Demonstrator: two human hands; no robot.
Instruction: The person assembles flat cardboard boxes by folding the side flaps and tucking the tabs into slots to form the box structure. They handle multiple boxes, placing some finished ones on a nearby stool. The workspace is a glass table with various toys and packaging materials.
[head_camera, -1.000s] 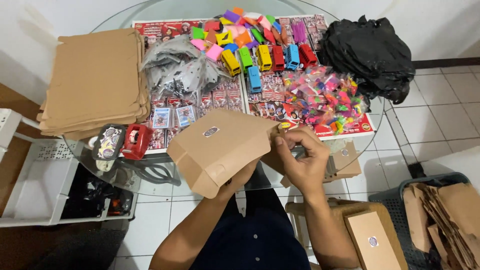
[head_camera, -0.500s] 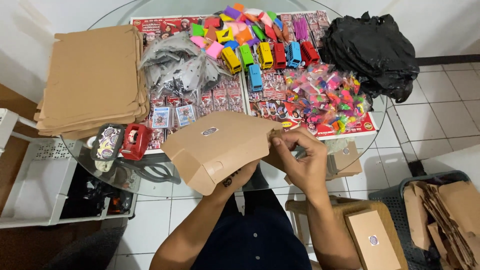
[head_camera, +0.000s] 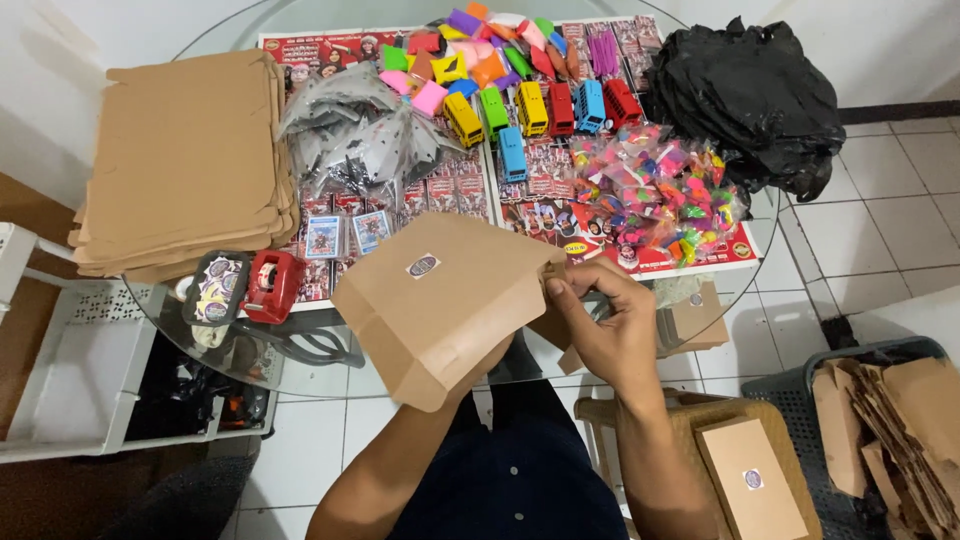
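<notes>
The person is holding a brown cardboard box (head_camera: 440, 305) above the near edge of the round glass table (head_camera: 300, 340), tilted so that its broad face is turning up toward the camera. The left hand (head_camera: 490, 360) is sitting underneath the box, mostly hidden by it; only fingers are showing at the lower right edge, closed against the underside. The right hand (head_camera: 610, 325) is working at the box's right end, thumb and fingertips pinching the flap there, so both hands are gripping the box.

The box is looking flat and plain, made of kraft board, with a small round sticker (head_camera: 423, 265) sitting near the upper middle of its face and a fold line running along the lower left edge.

On the table beyond it, a stack of flat cardboard blanks (head_camera: 185, 160) is lying at the far left, with a red tape dispenser (head_camera: 272, 285) just beside its near corner. Toy buses (head_camera: 540, 110) in several colours are standing in a row at the far middle, a heap of small bright packets (head_camera: 650, 190) is lying near them, and a black plastic bag (head_camera: 750, 95) is resting at the far right.

A dark plastic basket (head_camera: 790, 385) on the floor at right is holding crumpled brown cardboard pieces (head_camera: 900, 430). A closed box with a sticker (head_camera: 750, 480) is lying on a stool beside the person's right arm.
</notes>
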